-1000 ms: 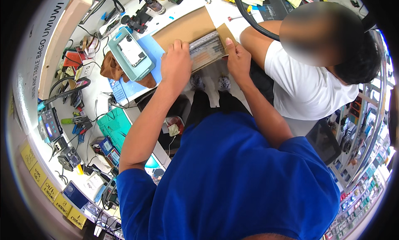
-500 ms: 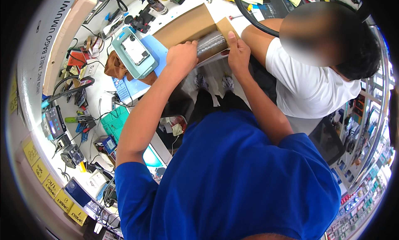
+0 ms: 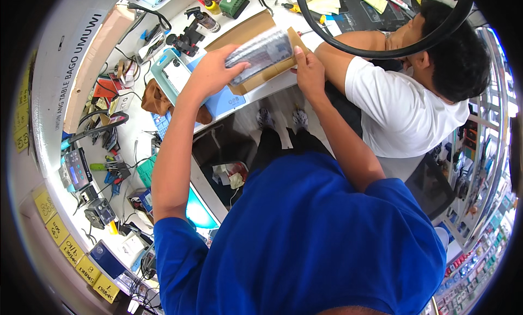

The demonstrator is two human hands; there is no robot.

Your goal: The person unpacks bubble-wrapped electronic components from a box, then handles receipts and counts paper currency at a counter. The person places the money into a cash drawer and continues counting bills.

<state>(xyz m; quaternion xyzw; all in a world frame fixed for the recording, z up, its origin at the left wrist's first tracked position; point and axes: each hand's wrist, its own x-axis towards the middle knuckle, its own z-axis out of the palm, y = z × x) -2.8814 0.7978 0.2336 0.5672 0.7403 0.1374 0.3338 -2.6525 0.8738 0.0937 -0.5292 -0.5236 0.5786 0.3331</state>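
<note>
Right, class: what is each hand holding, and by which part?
The left hand holds the wrapped pack by its left end; the right hand holds the box by its right side.

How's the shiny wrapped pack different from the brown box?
The wrapped pack is shiny; the brown box is dull. The left hand holds the wrapped pack; the right hand holds the brown box. The brown box has an open flap; the wrapped pack shows none. Both look longer than wide.

Bright; plastic wrap glossy; edges bowed, corners black.
</note>
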